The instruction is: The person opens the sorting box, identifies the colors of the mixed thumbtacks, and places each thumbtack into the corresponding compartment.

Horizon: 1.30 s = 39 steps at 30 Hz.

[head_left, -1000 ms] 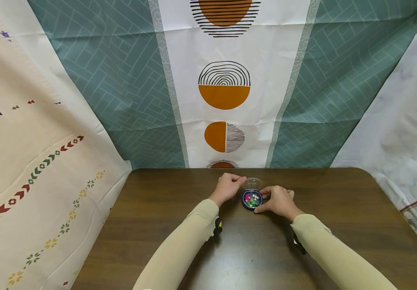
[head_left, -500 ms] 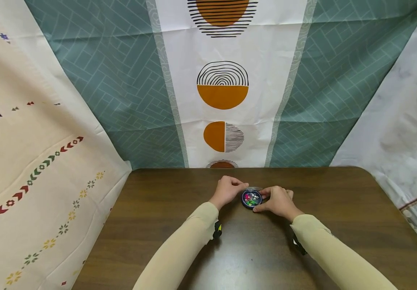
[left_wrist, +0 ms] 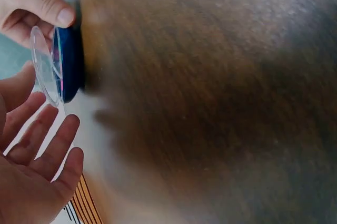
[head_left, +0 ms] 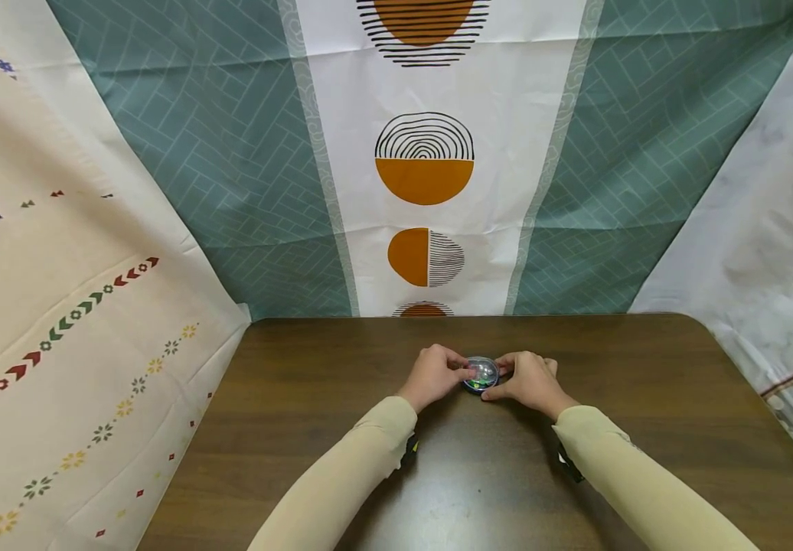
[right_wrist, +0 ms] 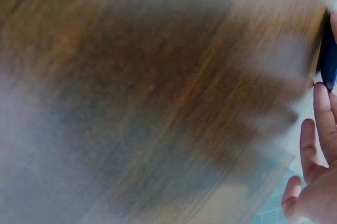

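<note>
A small round dark-blue case (head_left: 481,375) with a hinged clear lid (left_wrist: 45,66) lies on the table. Shiny pink and green bits show through the lid in the head view. From the left wrist, the lid is tilted low over the base (left_wrist: 70,65), a gap between them at one side. My left hand (head_left: 434,375) has its thumb at the lid's outer face, the other fingers loosely extended beside it. On the opposite side my right hand (head_left: 530,381) grips the base between thumb and fingers. In the right wrist view only an edge of the base (right_wrist: 327,55) shows.
The brown wooden table (head_left: 314,428) spreads around both hands and ends at a back edge just beyond the case. A patterned teal-and-white cloth (head_left: 265,191) hangs behind it. Pale cloths hang at the left (head_left: 93,306) and right (head_left: 748,252).
The clear lid has swung from upright down over the case, with my left hand moving slightly down toward me along with it. My right hand stays on the base.
</note>
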{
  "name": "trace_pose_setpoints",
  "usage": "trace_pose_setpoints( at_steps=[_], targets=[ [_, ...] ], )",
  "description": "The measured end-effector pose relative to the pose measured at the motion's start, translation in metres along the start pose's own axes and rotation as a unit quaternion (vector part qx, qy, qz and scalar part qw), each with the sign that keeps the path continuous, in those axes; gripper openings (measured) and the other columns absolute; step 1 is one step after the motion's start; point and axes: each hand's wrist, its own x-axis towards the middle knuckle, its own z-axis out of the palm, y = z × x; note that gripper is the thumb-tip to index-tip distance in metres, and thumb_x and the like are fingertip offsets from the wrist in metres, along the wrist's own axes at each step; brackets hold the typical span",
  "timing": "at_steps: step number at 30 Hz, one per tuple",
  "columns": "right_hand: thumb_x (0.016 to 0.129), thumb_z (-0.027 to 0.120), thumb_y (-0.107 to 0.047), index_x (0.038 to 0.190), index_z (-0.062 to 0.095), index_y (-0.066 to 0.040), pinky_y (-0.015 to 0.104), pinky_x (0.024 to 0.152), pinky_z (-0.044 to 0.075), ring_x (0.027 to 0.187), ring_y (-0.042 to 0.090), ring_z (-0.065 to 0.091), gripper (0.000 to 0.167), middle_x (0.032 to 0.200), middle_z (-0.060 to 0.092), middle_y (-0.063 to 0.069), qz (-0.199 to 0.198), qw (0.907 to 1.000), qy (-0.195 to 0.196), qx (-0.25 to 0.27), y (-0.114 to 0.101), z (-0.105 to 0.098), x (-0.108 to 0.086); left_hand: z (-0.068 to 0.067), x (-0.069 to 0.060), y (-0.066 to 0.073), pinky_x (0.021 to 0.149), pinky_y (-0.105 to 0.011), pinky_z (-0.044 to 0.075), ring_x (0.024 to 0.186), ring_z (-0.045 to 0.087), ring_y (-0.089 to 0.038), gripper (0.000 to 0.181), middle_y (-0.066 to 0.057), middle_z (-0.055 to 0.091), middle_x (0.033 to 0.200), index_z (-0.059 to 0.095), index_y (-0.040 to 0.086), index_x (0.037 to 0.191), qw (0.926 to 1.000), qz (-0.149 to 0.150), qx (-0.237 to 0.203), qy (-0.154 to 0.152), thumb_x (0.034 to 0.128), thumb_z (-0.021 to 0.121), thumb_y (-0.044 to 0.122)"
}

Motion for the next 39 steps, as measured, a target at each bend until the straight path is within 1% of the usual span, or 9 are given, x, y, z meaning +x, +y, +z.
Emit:
trace_pose_setpoints(
  at_steps=[7,13,19,23,27,30,35,37,39],
  targets=[
    [0.051,0.087,-0.05,0.102,0.069,-0.012,0.046,0.08,0.019,0.086,0.017,0.061,0.066,0.086,0.071,-0.006,-0.006,1.0,-0.004,-0.001,-0.001,-0.001,0.001,0.004,-0.003,0.002,0.075,-0.026,0.05,0.09,0.064,-0.014,0.025,-0.001,0.072,0.099,0.075,0.012,0.097,0.9988,0.012,0.047,-0.007,0.0807,0.073,0.031],
    [0.05,0.088,-0.049,0.101,0.07,-0.012,0.046,0.079,0.019,0.086,0.016,0.061,0.066,0.084,0.071,-0.006,-0.01,0.9999,-0.004,-0.004,-0.003,-0.002,0.0,0.008,-0.006,0.003,0.071,-0.024,0.048,0.085,0.061,-0.009,0.023,0.003,0.071,0.099,0.075,0.015,0.095,0.9956,0.019,0.092,-0.001,0.0805,0.073,0.033],
    [0.049,0.088,-0.05,0.098,0.071,-0.013,0.046,0.08,0.019,0.085,0.015,0.059,0.063,0.082,0.07,-0.007,-0.022,0.9994,-0.016,-0.02,-0.005,-0.002,-0.001,0.009,-0.01,0.004,0.072,-0.027,0.05,0.088,0.063,-0.009,0.023,0.005,0.071,0.1,0.076,0.017,0.094,0.9905,0.019,0.136,0.008,0.0804,0.072,0.035],
    [0.049,0.088,-0.049,0.097,0.071,-0.014,0.047,0.08,0.02,0.087,0.016,0.059,0.062,0.081,0.07,-0.008,-0.02,0.9993,-0.017,-0.025,-0.005,-0.003,0.0,0.01,-0.01,0.007,0.075,-0.031,0.049,0.088,0.065,-0.011,0.024,0.008,0.071,0.098,0.076,0.021,0.093,0.9827,0.019,0.184,0.018,0.0807,0.07,0.041],
    [0.049,0.089,-0.047,0.097,0.071,-0.014,0.047,0.08,0.021,0.087,0.016,0.06,0.061,0.082,0.071,-0.007,-0.016,0.9994,-0.017,-0.025,-0.005,-0.005,0.003,0.011,-0.006,0.011,0.074,-0.036,0.045,0.086,0.066,-0.013,0.025,0.01,0.072,0.096,0.076,0.025,0.093,0.9697,0.018,0.242,0.025,0.0801,0.069,0.046],
    [0.05,0.088,-0.047,0.099,0.071,-0.013,0.046,0.079,0.022,0.087,0.015,0.06,0.062,0.084,0.071,-0.006,-0.014,0.9993,-0.018,-0.029,-0.004,-0.006,0.005,0.011,-0.002,0.014,0.073,-0.036,0.044,0.084,0.065,-0.011,0.024,0.011,0.072,0.093,0.076,0.027,0.091,0.9638,0.012,0.265,0.027,0.0787,0.07,0.047],
    [0.05,0.088,-0.048,0.102,0.071,-0.012,0.047,0.078,0.025,0.088,0.017,0.061,0.066,0.088,0.072,-0.005,-0.004,0.9991,-0.029,-0.031,-0.001,-0.003,0.005,0.012,-0.001,0.014,0.069,-0.036,0.043,0.082,0.064,-0.011,0.024,0.01,0.071,0.092,0.075,0.025,0.09,0.9656,0.005,0.26,0.017,0.0782,0.071,0.045],
    [0.05,0.088,-0.05,0.106,0.069,-0.01,0.05,0.081,0.028,0.092,0.019,0.062,0.071,0.092,0.072,-0.002,-0.003,0.9985,-0.043,-0.035,-0.001,-0.007,0.006,0.011,0.0,0.014,0.07,-0.036,0.043,0.084,0.064,-0.012,0.025,0.01,0.071,0.093,0.075,0.024,0.092,0.9696,0.011,0.244,0.021,0.0783,0.071,0.044],
    [0.05,0.087,-0.052,0.113,0.066,-0.008,0.055,0.086,0.03,0.099,0.023,0.062,0.08,0.099,0.072,0.002,-0.005,0.9973,-0.059,-0.044,-0.003,-0.019,0.009,0.006,0.002,0.016,0.073,-0.036,0.044,0.089,0.065,-0.012,0.025,0.01,0.071,0.096,0.074,0.024,0.096,0.9753,0.019,0.217,0.038,0.0795,0.071,0.042]
  ],
)
